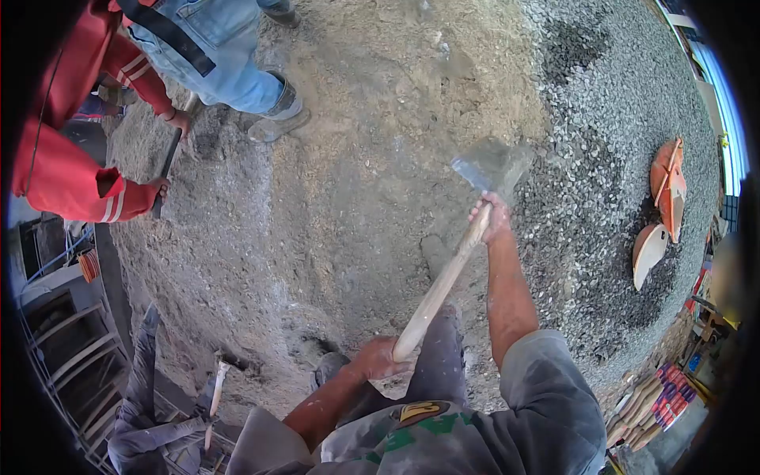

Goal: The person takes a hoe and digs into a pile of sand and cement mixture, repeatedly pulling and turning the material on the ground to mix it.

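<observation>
A long-handled shovel with a pale wooden handle [439, 297] slants up and to the right in front of me. My left hand [378, 359] is closed around the handle's near end, by my legs. Farther up, my right hand [494, 216] grips it close to the blade. The blade [473, 172] shows a shiny left edge; its right side blends with grey material, so I cannot tell how much lies on it. Beneath it spreads a broad layer of grey-brown sandy mix [356, 190], bordered by grey gravel [633, 95] on the right.
At upper left a co-worker in a red sleeve [71, 158] holds a dark-handled tool [168, 162]. Another person [146, 404] with a wooden-handled tool [215, 396] is at lower left. Orange basins [670, 186] lie on the gravel. Stacked bags [653, 400] sit at lower right.
</observation>
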Demonstrator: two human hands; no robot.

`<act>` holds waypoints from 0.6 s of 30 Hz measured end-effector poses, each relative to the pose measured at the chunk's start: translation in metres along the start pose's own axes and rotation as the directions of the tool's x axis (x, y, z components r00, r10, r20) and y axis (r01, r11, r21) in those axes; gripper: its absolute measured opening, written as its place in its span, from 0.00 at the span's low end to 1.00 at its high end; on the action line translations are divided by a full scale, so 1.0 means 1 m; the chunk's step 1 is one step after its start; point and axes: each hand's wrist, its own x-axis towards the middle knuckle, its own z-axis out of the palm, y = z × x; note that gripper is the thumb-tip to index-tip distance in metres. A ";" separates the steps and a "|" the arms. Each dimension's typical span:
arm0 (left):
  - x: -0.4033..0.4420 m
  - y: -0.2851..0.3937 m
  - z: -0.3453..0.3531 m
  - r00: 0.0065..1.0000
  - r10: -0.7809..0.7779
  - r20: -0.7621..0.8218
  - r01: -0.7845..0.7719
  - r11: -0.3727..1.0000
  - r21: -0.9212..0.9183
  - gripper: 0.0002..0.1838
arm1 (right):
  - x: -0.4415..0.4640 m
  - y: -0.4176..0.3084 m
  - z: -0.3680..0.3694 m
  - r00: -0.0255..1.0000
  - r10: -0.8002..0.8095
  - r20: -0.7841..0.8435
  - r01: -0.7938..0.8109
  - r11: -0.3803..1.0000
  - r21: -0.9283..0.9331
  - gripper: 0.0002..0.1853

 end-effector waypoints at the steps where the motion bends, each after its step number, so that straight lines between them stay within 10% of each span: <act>1: 0.025 0.005 -0.005 1.000 -0.001 0.026 0.002 0.999 -0.037 0.31 | 0.030 -0.004 0.017 1.000 0.017 0.026 -0.016 0.999 -0.042 0.09; 8: 0.108 -0.041 -0.080 0.885 -0.395 -0.248 0.138 0.729 -0.670 0.29 | 0.242 0.053 0.118 0.997 0.079 0.006 -0.075 0.967 -0.244 0.12; 18: -0.001 -0.097 -0.045 0.880 -0.455 -0.137 0.339 0.803 -0.490 0.33 | 0.171 0.198 0.109 0.987 0.016 -0.160 -0.104 0.822 -0.560 0.10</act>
